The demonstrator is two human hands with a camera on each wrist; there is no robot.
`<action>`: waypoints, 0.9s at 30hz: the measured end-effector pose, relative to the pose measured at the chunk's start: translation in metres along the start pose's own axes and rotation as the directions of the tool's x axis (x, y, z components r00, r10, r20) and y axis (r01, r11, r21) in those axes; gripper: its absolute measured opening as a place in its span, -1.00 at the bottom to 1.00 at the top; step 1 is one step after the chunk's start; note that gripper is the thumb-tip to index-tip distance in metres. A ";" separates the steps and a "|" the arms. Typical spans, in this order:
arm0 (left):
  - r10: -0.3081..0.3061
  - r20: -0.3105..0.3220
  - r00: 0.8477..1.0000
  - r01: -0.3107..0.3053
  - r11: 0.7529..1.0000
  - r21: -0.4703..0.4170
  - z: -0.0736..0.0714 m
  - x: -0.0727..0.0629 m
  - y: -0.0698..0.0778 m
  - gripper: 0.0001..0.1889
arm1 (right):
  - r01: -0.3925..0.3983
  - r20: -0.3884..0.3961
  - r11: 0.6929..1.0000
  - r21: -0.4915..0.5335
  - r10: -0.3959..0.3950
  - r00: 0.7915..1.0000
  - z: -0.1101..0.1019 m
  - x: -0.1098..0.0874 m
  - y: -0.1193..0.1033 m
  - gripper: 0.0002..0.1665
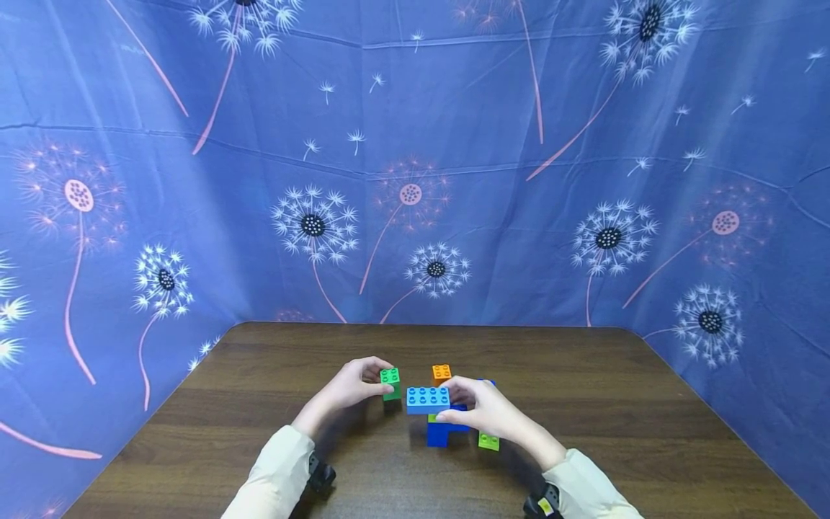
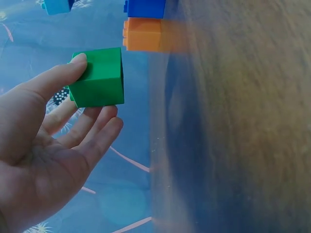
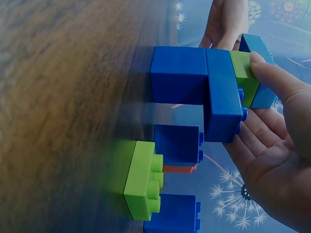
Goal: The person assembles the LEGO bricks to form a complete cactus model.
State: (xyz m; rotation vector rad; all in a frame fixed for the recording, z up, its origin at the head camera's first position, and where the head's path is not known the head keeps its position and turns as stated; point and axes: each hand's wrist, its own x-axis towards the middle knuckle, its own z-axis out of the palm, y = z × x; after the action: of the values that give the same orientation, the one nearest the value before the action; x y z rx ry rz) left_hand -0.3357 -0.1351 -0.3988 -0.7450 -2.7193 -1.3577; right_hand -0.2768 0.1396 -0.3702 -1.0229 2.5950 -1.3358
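Observation:
My left hand point(image 1: 350, 386) pinches a green brick point(image 1: 390, 384) between thumb and fingers, studs up, over the table. To its right, my right hand point(image 1: 489, 412) grips a stack of bricks near the top, the thumb on its lime brick point(image 3: 244, 77). A light blue long brick point(image 1: 428, 401) tops this stack. Below the lime layer come a dark blue long brick point(image 3: 223, 94) and a blue block point(image 1: 437, 434). Whether the stack's base touches the table cannot be told. The green brick and the stack are apart.
Behind the stack stands an orange brick point(image 1: 442, 372). A lime brick point(image 1: 489, 441) lies right of the stack, below my right wrist. Loose blue bricks point(image 3: 176, 144) are near it, partly hidden by my hand in the head view. A patterned blue cloth point(image 1: 415, 216) surrounds the wooden table point(image 1: 272, 360).

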 end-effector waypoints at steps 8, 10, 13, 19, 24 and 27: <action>-0.015 -0.017 1.000 0.016 1.000 0.013 -0.005 -0.001 0.008 -0.61 | -0.006 -0.001 1.000 0.000 0.006 1.000 0.000 0.001 0.003 -0.61; -0.009 -0.014 1.000 0.009 1.000 0.016 -0.005 -0.001 0.010 -0.62 | 0.000 -0.001 1.000 0.000 0.000 1.000 0.000 0.001 0.003 -0.61; 0.000 -0.010 1.000 0.000 1.000 0.012 -0.006 -0.003 0.012 -0.62 | 0.006 0.002 1.000 0.004 -0.006 1.000 0.001 0.001 0.002 -0.61; 0.044 -0.006 0.999 -0.044 0.999 -0.007 -0.006 -0.005 0.014 -0.63 | 0.007 0.008 1.000 0.013 -0.007 1.000 0.002 0.000 0.002 -0.62; 0.067 -0.015 0.998 -0.068 0.996 -0.049 -0.009 -0.007 0.021 -0.63 | 0.025 -0.002 1.000 0.012 -0.025 1.000 0.002 0.001 0.004 -0.62; 0.087 -0.026 0.996 -0.089 0.994 -0.070 -0.010 -0.008 0.024 -0.63 | 0.025 -0.013 1.000 0.006 -0.025 1.000 0.002 0.001 0.003 -0.63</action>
State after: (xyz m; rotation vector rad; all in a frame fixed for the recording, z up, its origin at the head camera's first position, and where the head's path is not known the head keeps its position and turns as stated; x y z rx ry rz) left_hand -0.3204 -0.1335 -0.3763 -0.8379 -2.5997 -1.4416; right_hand -0.2783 0.1394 -0.3733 -1.0529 2.5946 -1.3591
